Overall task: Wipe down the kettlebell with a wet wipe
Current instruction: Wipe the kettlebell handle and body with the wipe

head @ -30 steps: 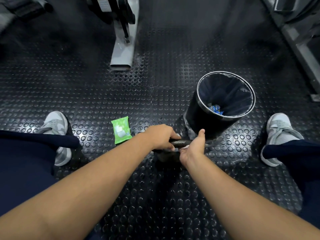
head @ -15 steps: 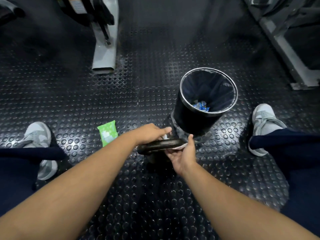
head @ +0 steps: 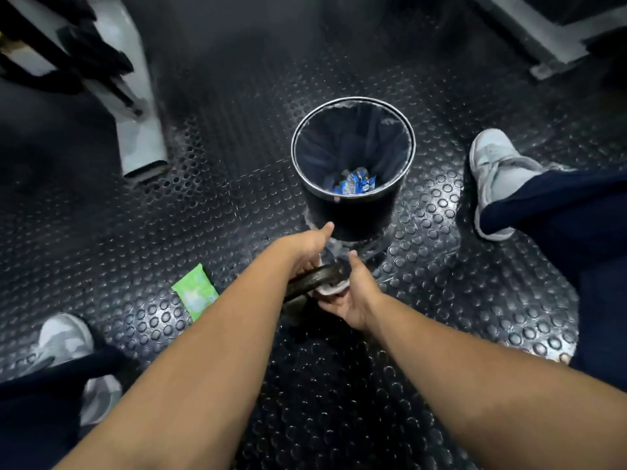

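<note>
Kettlebell (head: 317,275) is sitting on the studded rubber floor (head: 441,300) between my feet, just in front of the bin (head: 353,215), with most of its body hidden under my arms. Quick update on what's moved in the last second: my left hand (head: 300,254) was a plain fist on top of the handle (head: 302,287). Now it's gripping from the left side, fingers curled around the bar and thumb poking out toward the bin. My right hand (head: 351,295) has rolled from the side of the handle to palm-up underneath it, and it's holding the wet wipe (head: 334,288) bunched against the bar's underside and right end, thumb over the top. More of the handle is showing than before. My read is the top's been covered and I'm now on the underside, so the handle is nearly done and the bell's body comes next. Green wipe pack (head: 195,291) is lying off to the left if this one dries out.
</note>
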